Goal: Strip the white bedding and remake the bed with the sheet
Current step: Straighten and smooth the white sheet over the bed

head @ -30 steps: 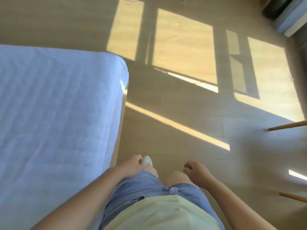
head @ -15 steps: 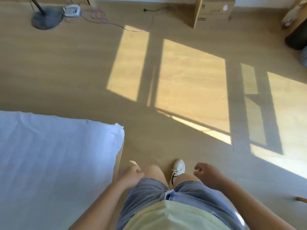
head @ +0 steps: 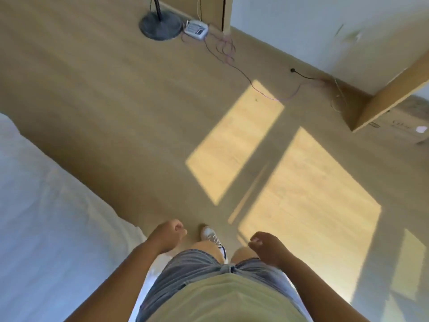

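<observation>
Standing beside bed | my left hand and right hand loosely curled, holding nothing | ahead on floor: stand base, power strip, trailing cables, cardboard box

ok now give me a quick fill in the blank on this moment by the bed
1. The white bed lies on the person's ____ side.
2. The left hand and the right hand both hold ____.
3. Bright patches of ____ fall on the wooden floor.
Missing words: left; nothing; sunlight.
</observation>
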Demonstrator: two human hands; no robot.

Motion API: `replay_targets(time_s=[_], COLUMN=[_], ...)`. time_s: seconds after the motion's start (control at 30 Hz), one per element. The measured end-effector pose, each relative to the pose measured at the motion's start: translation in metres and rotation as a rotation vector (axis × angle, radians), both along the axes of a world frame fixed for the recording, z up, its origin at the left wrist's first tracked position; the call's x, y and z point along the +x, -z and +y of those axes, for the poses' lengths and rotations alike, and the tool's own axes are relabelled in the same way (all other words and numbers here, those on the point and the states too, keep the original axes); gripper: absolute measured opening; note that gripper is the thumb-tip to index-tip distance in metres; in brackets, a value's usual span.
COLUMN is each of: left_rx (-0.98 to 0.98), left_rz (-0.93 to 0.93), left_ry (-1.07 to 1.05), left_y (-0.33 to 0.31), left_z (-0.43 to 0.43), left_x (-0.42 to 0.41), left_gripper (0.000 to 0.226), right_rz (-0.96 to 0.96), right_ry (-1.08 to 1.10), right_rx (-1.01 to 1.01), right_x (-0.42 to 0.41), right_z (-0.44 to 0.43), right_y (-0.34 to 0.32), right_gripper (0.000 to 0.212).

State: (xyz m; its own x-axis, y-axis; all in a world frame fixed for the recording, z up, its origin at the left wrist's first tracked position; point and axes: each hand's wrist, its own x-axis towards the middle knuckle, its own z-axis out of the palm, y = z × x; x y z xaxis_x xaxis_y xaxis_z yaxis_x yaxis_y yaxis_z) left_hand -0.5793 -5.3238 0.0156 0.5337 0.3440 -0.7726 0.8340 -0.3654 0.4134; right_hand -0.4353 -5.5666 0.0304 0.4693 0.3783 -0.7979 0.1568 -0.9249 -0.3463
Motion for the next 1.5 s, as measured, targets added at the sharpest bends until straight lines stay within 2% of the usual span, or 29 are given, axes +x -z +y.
replay_targets(time_s=[0.17,0.27,0.4,0.47,0.53,0.63,0.73,0.83,0.93,1.1,1.27,1.47,1.5], left_rx=[0.024,-0.02,0.007,0.001,-0.041,-0.079,-0.079,-0.068,-0.064,-0.063,-0.059,-0.056,-0.062], left_rz=[-0.014,0.051,0.166,0.208,0.172,0.084,0.025,0.043,0.084,0.153,0.13,0.161,0.161], left_ry=[-0.112,-0.172,-0.343,-0.397,-0.431,-0.568,-0.739,-0.845,-0.816,-0.706,-0.739,-0.856,-0.882], left_y=[-0.014,-0.002,0.01,0.006,-0.002,-0.014,-0.012,0.001,0.008,-0.008,-0.002,0.004,0.001], left_z=[0.111,0.17,0.249,0.285,0.314,0.379,0.45,0.537,0.639,0.823,1.0,1.198,1.232], left_x=[0.107,0.157,0.217,0.247,0.277,0.329,0.364,0.385,0.397,0.426,0.465,0.506,0.512], left_gripper=[0.028,0.03,0.019,0.019,0.017,0.021,0.019,0.026,0.028,0.038,0.037,0.035,0.034], right_rz=[-0.018,-0.027,0.015,-0.023,-0.059,-0.024,0.006,0.021,0.011,0.006,0.007,-0.003,-0.014], right_ry=[-0.091,-0.216,-0.365,-0.403,-0.429,-0.609,-0.741,-0.78,-0.781,-0.84,-0.838,-1.026,-1.05], right_rx=[0.006,-0.01,0.028,0.019,0.022,-0.033,-0.064,-0.067,-0.066,-0.039,-0.004,0.033,0.047], right_x=[0.125,0.199,0.309,0.364,0.405,0.462,0.497,0.521,0.543,0.577,0.616,0.663,0.671], right_z=[0.116,0.194,0.302,0.359,0.406,0.503,0.607,0.717,0.827,1.004,1.183,1.435,1.479], right_y=[-0.006,0.002,0.01,0.006,0.001,-0.001,0.004,0.012,0.011,-0.006,0.005,0.015,0.013], right_gripper=[0.028,0.028,0.025,0.025,0.024,0.026,0.022,0.015,0.014,0.026,0.022,0.011,0.017])
